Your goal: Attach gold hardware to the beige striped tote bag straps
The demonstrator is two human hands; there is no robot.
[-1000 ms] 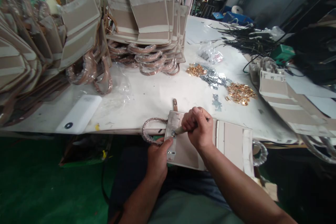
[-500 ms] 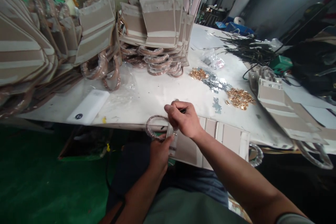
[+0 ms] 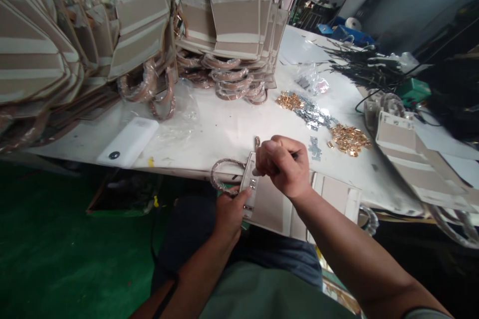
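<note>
A beige bag panel (image 3: pixel 267 199) with lighter bands lies at the table's front edge, reaching over my lap. Plastic-wrapped loop handles stick out at its ends, one of them the left handle (image 3: pixel 215 173). My left hand (image 3: pixel 229 213) pinches the panel's left edge, thumb on top beside small metal fittings (image 3: pixel 253 184) set in the edge strip. Just above that strip, my right hand (image 3: pixel 282 165) is closed around a slim dark tool (image 3: pixel 295 155); only a bit of it shows, and the fingers hide its kind.
Piles of gold metal pieces (image 3: pixel 350 139) and silver metal pieces (image 3: pixel 313 113) lie on the white table (image 3: pixel 209 129). Stacked bag panels (image 3: pixel 235 15) stand at the back and left. More panels (image 3: pixel 407 152) rest at right. A white power bank (image 3: pixel 129 142) sits front left.
My right hand has lifted off the edge strip and moved right, uncovering the metal fittings. My left hand keeps its hold on the panel. The view has shifted slightly.
</note>
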